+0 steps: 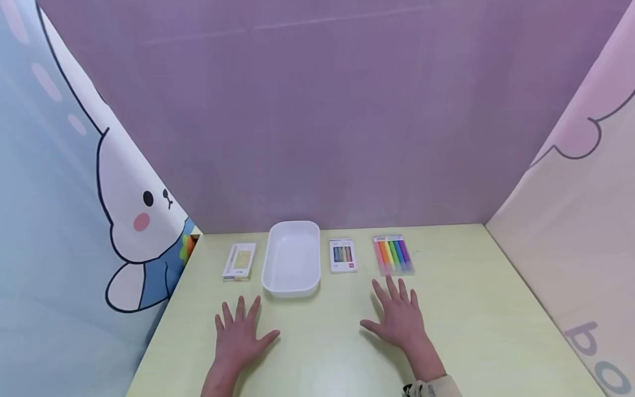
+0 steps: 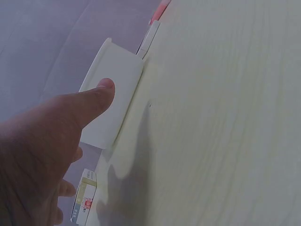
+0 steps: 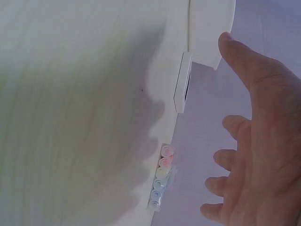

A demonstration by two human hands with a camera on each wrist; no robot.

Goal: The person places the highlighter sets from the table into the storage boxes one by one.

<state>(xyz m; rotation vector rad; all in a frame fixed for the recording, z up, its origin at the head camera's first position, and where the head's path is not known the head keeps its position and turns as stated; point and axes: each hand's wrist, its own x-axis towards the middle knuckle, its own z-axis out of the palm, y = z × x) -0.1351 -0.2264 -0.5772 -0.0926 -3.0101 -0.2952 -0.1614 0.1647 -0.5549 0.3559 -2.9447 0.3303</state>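
My left hand [image 1: 239, 336] hovers over the table with its fingers spread, holding nothing. Just beyond it are a white box with a yellowish panel [image 1: 240, 261] and a white plastic tray [image 1: 291, 263]. In the left wrist view the thumb [image 2: 99, 100] overlaps the side of that tray. My right hand [image 1: 398, 320], likewise spread and holding nothing, is nearest a clear pack of rainbow-coloured markers [image 1: 393, 255]. Between tray and markers lies a flat white box with a window showing coloured sticks [image 1: 343, 255]. The right wrist view shows the markers' round ends [image 3: 161, 181].
The pale wood-look table [image 1: 317, 353] meets a purple backdrop [image 1: 337, 121] behind the row of items. A curtain with a cartoon rabbit [image 1: 134, 220] hangs at the left, and a pinkish curtain [image 1: 580, 231] at the right.
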